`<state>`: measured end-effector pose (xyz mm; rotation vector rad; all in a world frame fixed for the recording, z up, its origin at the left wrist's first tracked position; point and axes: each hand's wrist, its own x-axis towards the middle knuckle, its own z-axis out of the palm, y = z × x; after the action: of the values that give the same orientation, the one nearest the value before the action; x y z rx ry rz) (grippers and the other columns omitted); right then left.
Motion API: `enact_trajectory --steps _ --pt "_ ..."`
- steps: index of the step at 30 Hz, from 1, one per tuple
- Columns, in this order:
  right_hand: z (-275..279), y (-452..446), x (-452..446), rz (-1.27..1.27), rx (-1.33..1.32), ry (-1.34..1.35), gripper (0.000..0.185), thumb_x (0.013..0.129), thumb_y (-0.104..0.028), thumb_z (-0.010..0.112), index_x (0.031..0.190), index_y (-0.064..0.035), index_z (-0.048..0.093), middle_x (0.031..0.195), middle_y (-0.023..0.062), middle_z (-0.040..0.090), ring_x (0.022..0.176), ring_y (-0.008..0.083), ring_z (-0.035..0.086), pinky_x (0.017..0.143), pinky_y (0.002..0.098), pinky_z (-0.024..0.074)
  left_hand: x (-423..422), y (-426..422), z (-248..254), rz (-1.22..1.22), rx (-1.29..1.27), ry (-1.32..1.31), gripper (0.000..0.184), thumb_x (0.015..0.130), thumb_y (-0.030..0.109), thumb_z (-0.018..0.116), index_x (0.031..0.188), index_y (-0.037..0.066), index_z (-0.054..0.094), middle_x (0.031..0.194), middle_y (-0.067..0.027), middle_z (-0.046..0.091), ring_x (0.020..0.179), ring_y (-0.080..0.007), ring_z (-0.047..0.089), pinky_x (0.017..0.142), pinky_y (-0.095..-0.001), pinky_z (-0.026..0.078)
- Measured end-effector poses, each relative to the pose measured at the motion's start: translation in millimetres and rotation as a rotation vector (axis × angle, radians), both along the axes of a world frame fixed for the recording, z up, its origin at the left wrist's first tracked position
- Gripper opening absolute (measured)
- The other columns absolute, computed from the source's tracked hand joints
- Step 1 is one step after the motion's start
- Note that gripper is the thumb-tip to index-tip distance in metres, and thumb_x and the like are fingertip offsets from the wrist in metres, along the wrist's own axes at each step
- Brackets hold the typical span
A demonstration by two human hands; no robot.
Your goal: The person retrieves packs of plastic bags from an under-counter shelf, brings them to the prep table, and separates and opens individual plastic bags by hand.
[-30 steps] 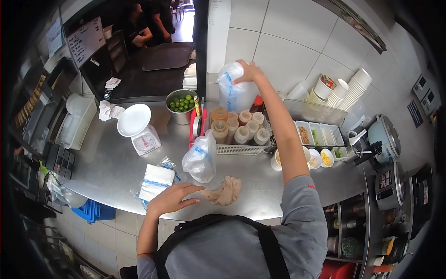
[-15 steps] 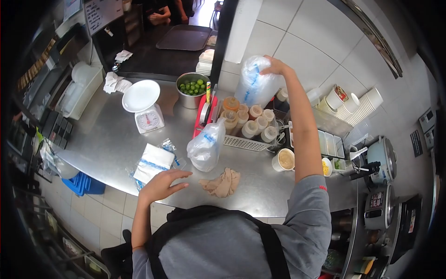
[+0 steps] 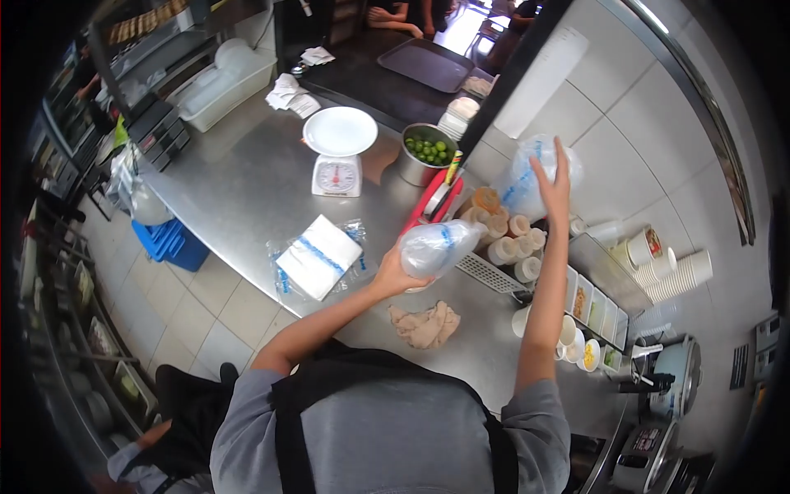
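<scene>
My left hand (image 3: 397, 272) is closed round the lower left side of a filled plastic bag (image 3: 436, 249) with blue print, above the steel counter. My right hand (image 3: 553, 181) has its fingers spread in front of a large roll of clear plastic bags (image 3: 522, 185), which stands behind the squeeze bottles (image 3: 514, 239). Whether its fingertips touch the roll I cannot tell. A crumpled beige cloth (image 3: 426, 325) lies near the counter's front edge. Left of the filled bag is a stack of white bags (image 3: 319, 257) on clear wrapping.
A scale (image 3: 336, 175) with a white dish and a pot of green limes (image 3: 424, 169) stand at the back. A white perforated basket (image 3: 490, 273) holds the bottles. Food cups and trays (image 3: 597, 313) line the right side. Another person (image 3: 185, 428) is at the lower left.
My left hand has moved up and right from the counter and taken hold of the filled bag. My right hand's fingers have spread beside the roll. The view has turned.
</scene>
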<state>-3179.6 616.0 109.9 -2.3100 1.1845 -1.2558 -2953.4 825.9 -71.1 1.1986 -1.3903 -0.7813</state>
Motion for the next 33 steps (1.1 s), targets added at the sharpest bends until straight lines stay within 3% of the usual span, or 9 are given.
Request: enact_trajectory --steps 5,7,12,15,17,21,24,30,33 --pt "-78 143 78 0.841 0.281 -0.327 0.118 0.058 -0.038 0.081 0.141 -0.0033 0.005 0.138 0.0212 0.030 0.128 0.0292 0.031 0.105 0.0407 0.0244 27 10 -7 -0.127 -0.110 -0.031 0.078 0.055 0.026 0.077 0.121 0.001 0.044 0.109 -0.0179 0.056 0.105 -0.0295 0.053 0.089 -0.0371 0.041" --pt "-114 186 103 0.778 0.420 -0.578 0.114 0.057 -0.026 0.084 0.139 -0.0012 0.009 0.132 0.0189 0.038 0.117 0.0258 0.044 0.099 0.0378 0.0346 32 17 -16 -0.115 -0.142 -0.025 0.079 0.055 0.028 0.078 0.121 0.001 0.043 0.112 -0.0181 0.055 0.106 -0.0301 0.052 0.090 -0.0376 0.040" --pt "-194 207 106 0.399 0.885 -0.376 0.064 0.060 -0.012 0.082 0.112 0.0056 0.050 0.110 0.0164 0.054 0.105 0.0168 0.050 0.085 0.0316 0.0430 56 30 -30 -0.154 -0.128 -0.250 0.081 0.056 0.030 0.079 0.123 0.002 0.042 0.118 -0.0183 0.051 0.107 -0.0335 0.049 0.092 -0.0381 0.038" --pt "-216 217 109 0.306 0.681 -0.437 0.044 0.064 -0.011 0.079 0.099 0.0055 0.057 0.095 0.0113 0.060 0.093 0.0171 0.055 0.081 0.0339 0.0443 96 35 -37 -0.236 -0.125 -0.666 0.075 0.060 0.029 0.077 0.122 0.002 0.044 0.117 -0.0174 0.052 0.105 -0.0340 0.050 0.091 -0.0383 0.039" --pt "-217 217 92 0.280 0.587 -0.209 0.043 0.065 -0.015 0.077 0.099 0.0039 0.058 0.095 0.0122 0.061 0.091 0.0210 0.056 0.081 0.0343 0.0441 125 46 -37 -0.196 -0.182 -0.721 0.033 0.073 0.017 0.067 0.102 0.003 0.060 0.105 -0.0130 0.059 0.096 -0.0282 0.056 0.081 -0.0342 0.045" --pt "-182 236 41 0.057 0.220 0.532 0.041 0.066 -0.027 0.074 0.097 -0.0026 0.061 0.105 0.0128 0.058 0.098 0.0329 0.053 0.089 0.0420 0.0380 136 78 -24 -0.075 0.127 -0.492 0.012 0.079 0.013 0.062 0.084 0.003 0.065 0.082 -0.0070 0.065 0.073 -0.0201 0.062 0.066 -0.0286 0.048" --pt "-187 249 14 0.124 0.468 0.658 0.032 0.070 -0.023 0.070 0.095 -0.0037 0.061 0.094 0.0130 0.060 0.089 0.0321 0.056 0.079 0.0399 0.0425 106 92 -13 -0.289 0.394 -0.310 0.013 0.081 0.014 0.062 0.083 0.002 0.065 0.083 -0.0072 0.065 0.075 -0.0211 0.062 0.067 -0.0290 0.048" --pt "-167 263 61 0.305 0.646 -0.087 0.014 0.082 -0.012 0.058 0.083 0.0017 0.056 0.069 0.0155 0.055 0.060 0.0209 0.055 0.058 0.0313 0.0426 29 95 -2 -0.416 0.122 -0.083 0.023 0.077 0.020 0.066 0.093 0.004 0.063 0.079 -0.0107 0.065 0.072 -0.0246 0.062 0.066 -0.0314 0.048" --pt "-154 258 64 0.179 0.708 -0.006 0.016 0.084 -0.013 0.057 0.080 0.0029 0.055 0.068 0.0166 0.054 0.058 0.0194 0.052 0.055 0.0304 0.0406 29 84 5 -0.440 0.269 -0.321 0.026 0.078 0.026 0.065 0.094 0.006 0.063 0.087 -0.0113 0.064 0.076 -0.0253 0.061 0.068 -0.0331 0.047"
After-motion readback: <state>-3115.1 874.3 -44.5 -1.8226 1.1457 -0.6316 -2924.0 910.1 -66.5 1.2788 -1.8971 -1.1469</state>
